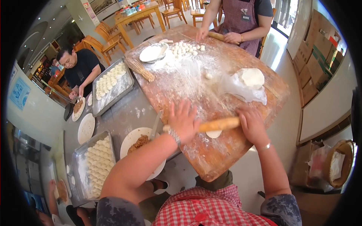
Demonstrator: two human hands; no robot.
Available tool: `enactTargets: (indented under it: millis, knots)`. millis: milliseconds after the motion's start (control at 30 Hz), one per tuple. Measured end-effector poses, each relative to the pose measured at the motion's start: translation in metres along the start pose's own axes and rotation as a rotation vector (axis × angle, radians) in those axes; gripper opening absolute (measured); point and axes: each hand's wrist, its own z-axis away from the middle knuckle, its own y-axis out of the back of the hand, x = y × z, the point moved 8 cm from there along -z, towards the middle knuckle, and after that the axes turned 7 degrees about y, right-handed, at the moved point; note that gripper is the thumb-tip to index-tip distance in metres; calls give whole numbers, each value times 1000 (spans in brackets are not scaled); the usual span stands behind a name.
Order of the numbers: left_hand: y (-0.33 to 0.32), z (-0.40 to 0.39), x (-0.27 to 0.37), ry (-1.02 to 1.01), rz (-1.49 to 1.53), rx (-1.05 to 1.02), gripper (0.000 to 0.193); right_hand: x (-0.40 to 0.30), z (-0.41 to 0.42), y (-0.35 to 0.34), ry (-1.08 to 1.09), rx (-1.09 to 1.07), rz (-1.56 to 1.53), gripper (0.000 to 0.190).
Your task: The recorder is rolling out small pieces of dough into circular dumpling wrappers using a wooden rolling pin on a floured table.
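A wooden rolling pin (219,124) lies across a flat round of dough (213,134) on the floured wooden board (209,158). My left hand (184,121) is spread at the pin's left end, its fingers apart; whether it presses on the pin is blurred. At the right end, my right hand (251,123) rests with its fingers over the tip. Beyond the pin sit a small dough ball (208,76) and a large lump of dough (252,77) on a clear plastic bag (249,94). Many cut dough pieces (183,48) lie in flour at the far side.
A plate of filling (133,135) stands left, partly behind my left arm. Trays of dumplings (113,106) (76,169) line the metal table. A hand brush (141,70) and flour bowl (150,53) lie on the board. Co-workers (82,66) (240,19) work left and opposite.
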Motion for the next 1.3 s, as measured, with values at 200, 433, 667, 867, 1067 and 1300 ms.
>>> enactTargets:
  millis: [200, 433, 667, 867, 1067, 1300]
  knots:
    - [21, -26, -18, 117, -45, 38, 58, -15, -32, 9, 2, 55, 110, 23]
    - [-3, -16, -26, 94, 71, 31, 55, -20, -8, -7, 62, 52, 60, 24]
    - [-26, 13, -17, 3, 87, 69, 54, -12, 0, -7, 76, 43, 1, 23]
    - [-8, -29, -27, 95, 48, 82, 55, 22, -12, -3, -26, 54, 6, 22]
    - [1, -38, -28, 129, 56, 21, 57, -2, -34, 16, -52, 59, 18, 19]
    - [-12, -18, -23, 86, 56, -82, 61, -10, 5, 10, 75, 42, -11, 24]
